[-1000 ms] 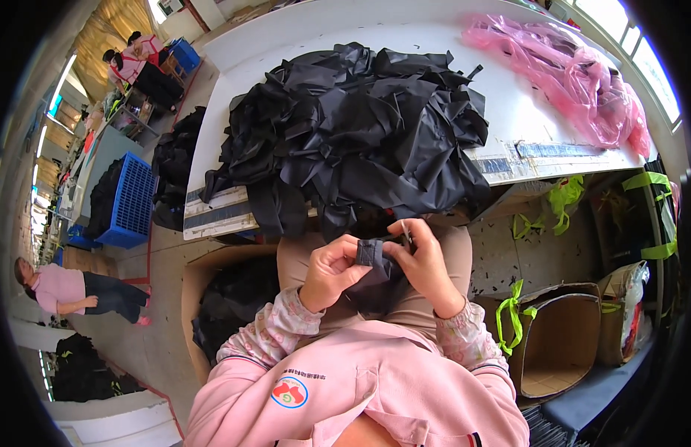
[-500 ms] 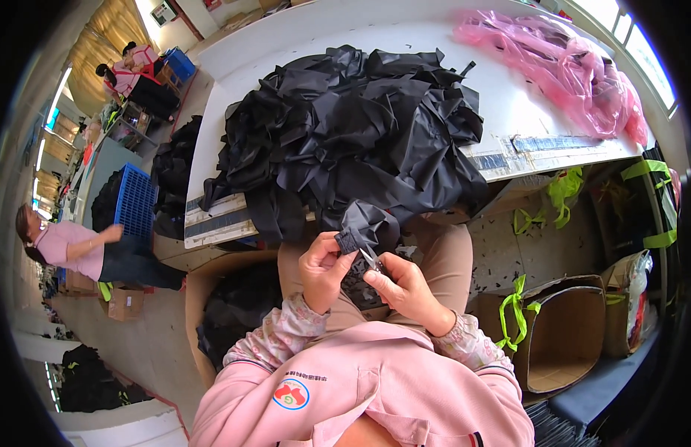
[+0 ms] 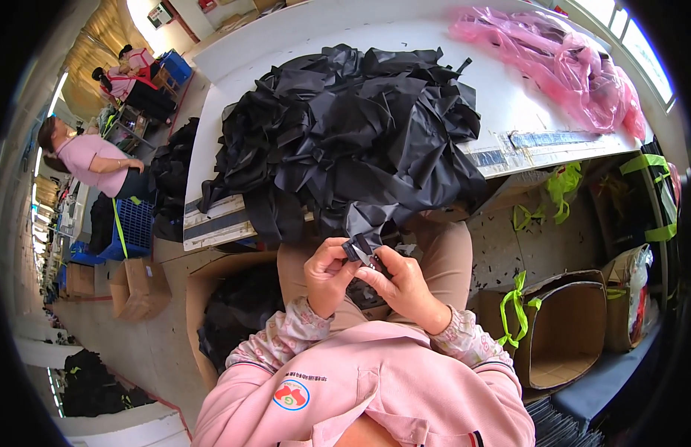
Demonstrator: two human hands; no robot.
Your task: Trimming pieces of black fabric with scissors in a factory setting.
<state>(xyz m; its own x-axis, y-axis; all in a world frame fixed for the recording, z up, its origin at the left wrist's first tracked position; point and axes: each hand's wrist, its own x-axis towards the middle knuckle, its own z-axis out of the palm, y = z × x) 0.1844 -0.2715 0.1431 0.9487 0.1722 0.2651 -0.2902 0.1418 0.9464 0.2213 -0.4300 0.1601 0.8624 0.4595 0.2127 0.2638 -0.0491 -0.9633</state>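
Above my lap, my left hand is closed in a pinch on the edge of a black fabric piece. My right hand curls around small metal snips, mostly hidden by its fingers. The snips' tip meets the fabric beside my left fingertips; whether the blades are apart cannot be made out. From my fingers the fabric piece rises toward the table edge. Just beyond lies a large heap of black fabric pieces on the white table, some hanging over its front edge.
Pink plastic bag on the table's far right. An open cardboard box stands right of my legs; another box with black fabric sits left. Far left, a person stands by a blue crate and a carton with a green strap.
My hands have drawn closer together, and the snips now show less between my fingers. The person at left has moved farther back, and the carton on the floor has shifted.
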